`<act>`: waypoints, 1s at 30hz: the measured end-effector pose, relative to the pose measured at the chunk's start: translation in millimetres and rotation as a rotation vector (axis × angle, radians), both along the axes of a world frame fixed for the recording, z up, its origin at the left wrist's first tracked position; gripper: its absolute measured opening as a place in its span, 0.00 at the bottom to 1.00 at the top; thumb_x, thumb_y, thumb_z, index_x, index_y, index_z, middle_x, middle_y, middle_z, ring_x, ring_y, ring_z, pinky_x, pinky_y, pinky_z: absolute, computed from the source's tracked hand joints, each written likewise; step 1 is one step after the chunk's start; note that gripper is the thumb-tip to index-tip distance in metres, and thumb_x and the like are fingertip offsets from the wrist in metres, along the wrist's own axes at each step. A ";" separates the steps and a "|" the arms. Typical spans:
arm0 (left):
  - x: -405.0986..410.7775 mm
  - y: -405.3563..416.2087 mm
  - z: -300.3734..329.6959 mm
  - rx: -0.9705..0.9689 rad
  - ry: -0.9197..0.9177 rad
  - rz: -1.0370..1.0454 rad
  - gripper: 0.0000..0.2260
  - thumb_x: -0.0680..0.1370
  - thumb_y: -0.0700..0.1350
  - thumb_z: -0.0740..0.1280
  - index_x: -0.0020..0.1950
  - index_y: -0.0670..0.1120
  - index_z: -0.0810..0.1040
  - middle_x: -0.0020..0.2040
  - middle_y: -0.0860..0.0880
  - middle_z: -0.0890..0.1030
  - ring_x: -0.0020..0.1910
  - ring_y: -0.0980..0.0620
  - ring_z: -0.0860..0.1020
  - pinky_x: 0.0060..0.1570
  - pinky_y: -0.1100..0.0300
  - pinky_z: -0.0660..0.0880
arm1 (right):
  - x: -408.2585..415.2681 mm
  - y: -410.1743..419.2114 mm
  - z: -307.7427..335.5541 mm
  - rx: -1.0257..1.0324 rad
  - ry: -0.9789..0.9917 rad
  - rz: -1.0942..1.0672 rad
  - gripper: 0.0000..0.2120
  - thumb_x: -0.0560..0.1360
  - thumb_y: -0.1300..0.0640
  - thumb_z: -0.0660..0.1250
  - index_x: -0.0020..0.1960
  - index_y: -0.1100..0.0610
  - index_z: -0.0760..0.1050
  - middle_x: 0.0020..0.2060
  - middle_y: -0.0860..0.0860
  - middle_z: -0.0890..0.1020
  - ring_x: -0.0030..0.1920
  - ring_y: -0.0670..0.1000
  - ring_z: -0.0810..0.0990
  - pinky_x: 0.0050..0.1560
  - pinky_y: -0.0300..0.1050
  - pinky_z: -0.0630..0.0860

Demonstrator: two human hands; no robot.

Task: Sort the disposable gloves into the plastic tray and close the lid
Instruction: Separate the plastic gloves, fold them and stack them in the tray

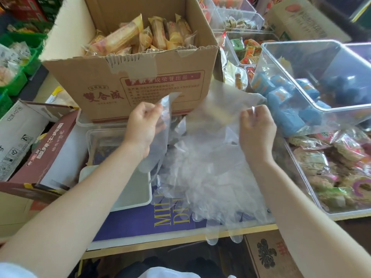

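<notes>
The heap of thin see-through plastic gloves (208, 177) lies near on the purple board, finger ends pointing at the near edge and hanging over it. Just past it, the left hand (143, 125) and right hand (256, 127) each pinch 1 glove held up, long side running up and down. I think she is still sorting: next, lay them flat in the clear plastic tray (104, 141) on the left, its white lid (130, 189) off.

A wood-edged counter (180, 238) is covered by a purple printed sheet (140, 219), on which clear disposable gloves (210, 177), a plastic tray (104, 137) and a cardboard box (130, 83) are seen.
</notes>
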State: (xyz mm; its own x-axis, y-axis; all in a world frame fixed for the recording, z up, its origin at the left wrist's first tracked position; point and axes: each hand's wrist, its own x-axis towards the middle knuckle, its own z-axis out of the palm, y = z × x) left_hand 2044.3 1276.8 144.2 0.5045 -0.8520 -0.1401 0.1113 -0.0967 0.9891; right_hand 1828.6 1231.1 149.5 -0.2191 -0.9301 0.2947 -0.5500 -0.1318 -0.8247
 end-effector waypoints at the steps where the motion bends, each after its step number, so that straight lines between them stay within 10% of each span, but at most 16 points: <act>1: -6.9 1.1 -2.5 -0.014 -0.056 0.009 0.09 0.79 0.45 0.64 0.39 0.47 0.70 0.42 0.46 0.78 0.46 0.48 0.79 0.53 0.50 0.78 | 7.2 8.4 -1.5 -0.053 0.025 0.015 0.08 0.76 0.59 0.63 0.39 0.57 0.68 0.33 0.48 0.73 0.33 0.48 0.68 0.37 0.42 0.61; 8: -48.9 10.3 -24.1 -0.053 -0.165 -0.177 0.05 0.78 0.43 0.65 0.42 0.48 0.75 0.39 0.50 0.79 0.41 0.53 0.78 0.45 0.62 0.76 | 59.9 47.6 -41.0 0.093 -0.064 0.315 0.04 0.78 0.59 0.63 0.44 0.55 0.73 0.32 0.45 0.76 0.34 0.42 0.74 0.37 0.44 0.69; 12: -48.8 13.5 -34.9 -0.032 -0.022 -0.180 0.05 0.79 0.44 0.64 0.46 0.46 0.77 0.42 0.42 0.81 0.43 0.43 0.79 0.48 0.50 0.76 | 63.9 53.3 -57.7 0.191 -0.072 0.469 0.12 0.76 0.65 0.63 0.53 0.52 0.78 0.45 0.49 0.83 0.48 0.49 0.81 0.51 0.49 0.78; 16: -39.5 23.5 -34.8 -0.039 0.009 -0.321 0.20 0.72 0.57 0.68 0.57 0.45 0.77 0.49 0.48 0.83 0.45 0.56 0.81 0.46 0.65 0.76 | 58.6 55.5 -62.7 0.181 -0.084 0.576 0.18 0.76 0.67 0.62 0.62 0.53 0.76 0.54 0.50 0.82 0.54 0.47 0.81 0.54 0.47 0.77; 21: -31.6 19.0 -32.7 -0.035 -0.069 -0.220 0.07 0.79 0.39 0.63 0.52 0.43 0.80 0.47 0.49 0.83 0.44 0.53 0.80 0.46 0.64 0.76 | 53.3 54.2 -51.4 0.243 0.004 0.734 0.24 0.75 0.64 0.65 0.69 0.50 0.69 0.50 0.42 0.79 0.33 0.35 0.74 0.39 0.30 0.68; 30: 9.1 -4.1 -23.0 0.041 -0.096 -0.242 0.09 0.79 0.41 0.63 0.46 0.49 0.82 0.46 0.54 0.84 0.49 0.57 0.80 0.53 0.64 0.73 | 0.1 23.1 11.8 0.491 -0.553 0.910 0.08 0.72 0.67 0.66 0.40 0.55 0.79 0.29 0.47 0.80 0.25 0.42 0.73 0.27 0.32 0.68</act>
State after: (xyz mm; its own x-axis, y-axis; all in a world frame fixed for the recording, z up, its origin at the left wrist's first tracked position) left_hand 2053.4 1272.8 121.2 0.2996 -0.9440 -0.1380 -0.0142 -0.1490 0.9887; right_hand 1828.7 1254.2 161.3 0.6000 -0.7972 -0.0660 0.0327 0.1068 -0.9937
